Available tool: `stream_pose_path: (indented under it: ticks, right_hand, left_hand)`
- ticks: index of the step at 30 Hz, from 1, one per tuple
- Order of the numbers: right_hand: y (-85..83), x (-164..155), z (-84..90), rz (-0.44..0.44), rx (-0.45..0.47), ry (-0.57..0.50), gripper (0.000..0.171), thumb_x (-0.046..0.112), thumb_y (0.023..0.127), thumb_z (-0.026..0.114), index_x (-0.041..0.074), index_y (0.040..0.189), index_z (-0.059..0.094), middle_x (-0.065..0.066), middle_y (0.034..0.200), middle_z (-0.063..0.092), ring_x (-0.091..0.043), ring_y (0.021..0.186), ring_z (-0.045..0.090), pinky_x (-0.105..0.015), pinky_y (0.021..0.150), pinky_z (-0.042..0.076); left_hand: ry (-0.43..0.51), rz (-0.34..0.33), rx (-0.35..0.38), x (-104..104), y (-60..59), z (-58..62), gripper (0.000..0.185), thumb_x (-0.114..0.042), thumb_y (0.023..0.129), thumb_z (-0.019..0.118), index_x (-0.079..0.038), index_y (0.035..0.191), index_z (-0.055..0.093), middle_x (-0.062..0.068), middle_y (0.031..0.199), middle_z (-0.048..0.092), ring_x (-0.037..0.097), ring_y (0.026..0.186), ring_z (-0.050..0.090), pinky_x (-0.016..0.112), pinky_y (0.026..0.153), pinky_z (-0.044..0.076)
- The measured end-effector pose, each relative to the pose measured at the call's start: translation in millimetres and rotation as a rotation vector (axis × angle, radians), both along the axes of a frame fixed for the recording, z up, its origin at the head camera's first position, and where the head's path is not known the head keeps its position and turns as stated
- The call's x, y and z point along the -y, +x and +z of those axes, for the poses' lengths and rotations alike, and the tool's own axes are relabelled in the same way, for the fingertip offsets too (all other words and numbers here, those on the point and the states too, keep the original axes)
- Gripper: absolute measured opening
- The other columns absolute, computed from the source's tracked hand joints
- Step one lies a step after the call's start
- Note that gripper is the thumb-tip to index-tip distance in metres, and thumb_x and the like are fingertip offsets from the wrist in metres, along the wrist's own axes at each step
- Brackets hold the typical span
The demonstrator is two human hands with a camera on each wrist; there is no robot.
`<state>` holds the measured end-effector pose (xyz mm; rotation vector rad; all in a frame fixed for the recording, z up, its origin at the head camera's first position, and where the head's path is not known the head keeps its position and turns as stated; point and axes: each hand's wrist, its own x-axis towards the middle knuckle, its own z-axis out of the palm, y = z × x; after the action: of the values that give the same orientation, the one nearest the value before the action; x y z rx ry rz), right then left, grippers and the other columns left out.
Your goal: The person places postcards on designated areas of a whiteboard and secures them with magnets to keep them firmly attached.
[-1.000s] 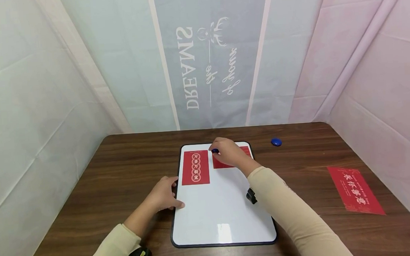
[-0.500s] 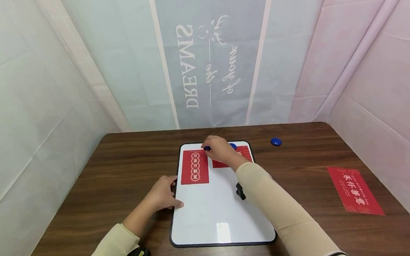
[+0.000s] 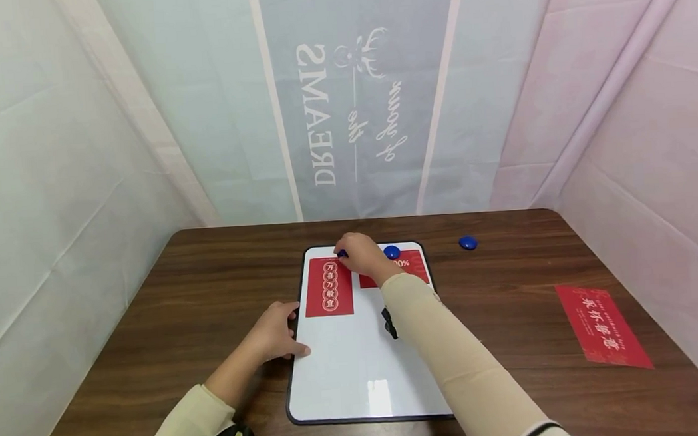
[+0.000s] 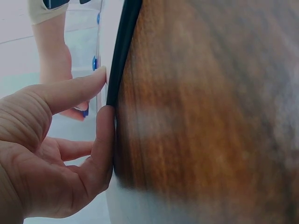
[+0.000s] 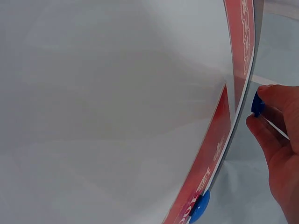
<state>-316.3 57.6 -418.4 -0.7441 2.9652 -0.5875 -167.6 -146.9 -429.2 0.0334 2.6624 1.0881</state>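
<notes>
A whiteboard (image 3: 370,363) with a dark rim lies on the wooden table. My left hand (image 3: 277,332) holds its left edge, thumb on the white face and fingers against the rim. At the board's far end my right hand (image 3: 360,254) pinches a round blue magnet (image 5: 258,103) between thumb and fingers. In the right wrist view the magnet is held off the board's face. Below that hand lies a red card (image 3: 329,287) with white characters. Another red card (image 3: 412,267), partly hidden by the right arm, has a blue magnet (image 3: 392,252) at its top edge.
Another blue magnet (image 3: 468,243) sits on the table, right of the board's far end. A third red card (image 3: 604,326) lies on the table at the right. Fabric walls (image 3: 229,118) enclose the table's back and sides.
My right hand has moved left from the right-hand card to the top of the left-hand card, with a magnet in its fingers. The magnet on the right-hand card has come into view. The left hand stays put.
</notes>
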Motion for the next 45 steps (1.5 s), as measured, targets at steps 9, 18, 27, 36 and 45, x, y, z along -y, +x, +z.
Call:
stream_pose_path:
  ticks: [9, 18, 27, 36, 45]
  right_hand:
    - [0.9, 13.3, -2.5, -0.008, 0.001, 0.007, 0.028, 0.014, 0.090, 0.071, 0.011, 0.118, 0.071, -0.006, 0.115, 0.064, -0.021, 0.109, 0.058, -0.032, 0.093, 0.052]
    - [-1.3, 21.9, -7.6, -0.045, 0.007, 0.047, 0.029, 0.015, 0.090, 0.071, 0.012, 0.120, 0.070, -0.006, 0.113, 0.063, -0.021, 0.110, 0.058, -0.033, 0.094, 0.052]
    - [-1.7, 20.6, -8.0, -0.050, 0.012, 0.062, 0.028, 0.014, 0.091, 0.070, 0.011, 0.119, 0.070, -0.006, 0.112, 0.065, -0.021, 0.106, 0.057, -0.034, 0.095, 0.051]
    - [0.1, 14.6, -7.5, -0.044, 0.026, 0.052, 0.030, 0.015, 0.091, 0.070, 0.011, 0.121, 0.069, -0.007, 0.114, 0.064, -0.022, 0.108, 0.057, -0.034, 0.095, 0.052]
    - [3.5, 3.8, -3.3, -0.023, -0.005, 0.029, 0.029, 0.014, 0.090, 0.072, 0.011, 0.119, 0.070, -0.006, 0.115, 0.063, -0.022, 0.109, 0.057, -0.034, 0.094, 0.052]
  left_hand:
    - [-0.001, 0.002, 0.003, 2.1, 1.0, -0.8, 0.093, -0.009, 0.061, 0.093, 0.003, 0.140, 0.046, 0.018, 0.119, 0.051, 0.023, 0.085, 0.060, 0.029, 0.050, 0.057]
    - [0.002, 0.006, 0.004, 2.6, 0.5, 1.6, 0.092, -0.009, 0.062, 0.093, 0.002, 0.140, 0.047, 0.018, 0.119, 0.051, 0.023, 0.084, 0.060, 0.028, 0.050, 0.056]
    - [0.004, -0.019, -0.017, 2.1, -0.1, 0.6, 0.092, -0.008, 0.061, 0.093, 0.005, 0.139, 0.046, 0.018, 0.117, 0.051, 0.023, 0.085, 0.061, 0.028, 0.049, 0.056]
    - [0.009, -0.017, -0.024, 1.9, 0.7, -0.8, 0.092, -0.008, 0.060, 0.093, 0.005, 0.138, 0.047, 0.019, 0.117, 0.051, 0.023, 0.086, 0.061, 0.028, 0.048, 0.056]
    - [-0.002, -0.009, -0.018, 1.3, 0.3, -4.2, 0.092, -0.008, 0.061, 0.093, 0.004, 0.139, 0.047, 0.018, 0.117, 0.051, 0.024, 0.086, 0.061, 0.028, 0.049, 0.056]
